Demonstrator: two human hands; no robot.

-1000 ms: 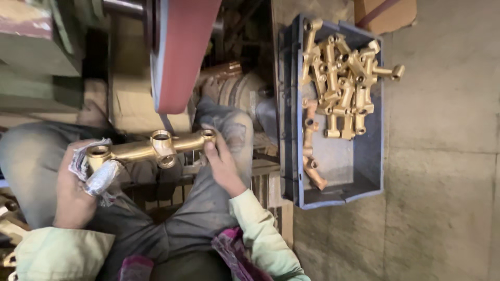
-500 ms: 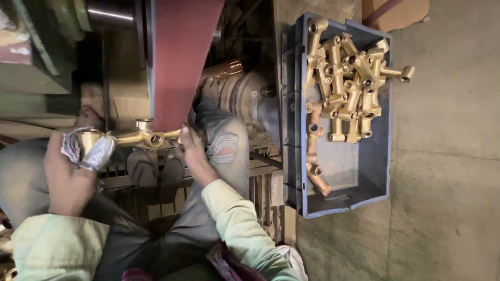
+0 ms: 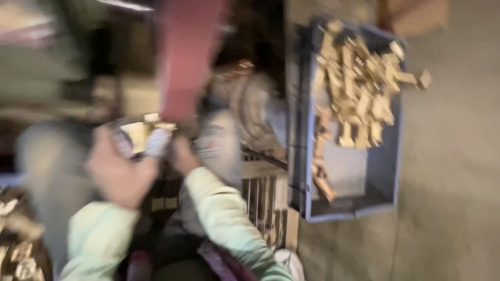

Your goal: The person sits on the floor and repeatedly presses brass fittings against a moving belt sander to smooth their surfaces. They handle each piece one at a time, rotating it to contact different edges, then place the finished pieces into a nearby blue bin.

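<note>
Looking down through a badly blurred head view, I see both hands raised to the lower end of a red sanding belt (image 3: pixel 188 57) that runs down from the top of the picture. My left hand (image 3: pixel 121 174) is closed around one end of a brass fitting (image 3: pixel 143 136), with a pale rag (image 3: pixel 156 141) bunched against the metal; that grip looks wrapped tight on the part and cloth together. My right hand (image 3: pixel 185 155) sits just beside it, at the fitting's other end, right under the belt's edge. The smear is too heavy there for me to tell whether those fingers are pressed on the brass or only resting near it. The fitting itself lies across between the two hands, close up against the bottom of the belt; I cannot tell whether it touches the belt.

Both sleeves are pale green, the right forearm (image 3: pixel 229 218) angling in from the lower middle. Grey trouser legs show behind the hands.

To the right, on the concrete floor (image 3: pixel 448 198), stands a blue plastic crate (image 3: pixel 383 171). A heap of brass fittings (image 3: pixel 364 88) fills its upper half, some sticking over the rim, and a few single pieces (image 3: pixel 323 182) lie along its left wall lower down. The crate is well apart from both hands.
</note>
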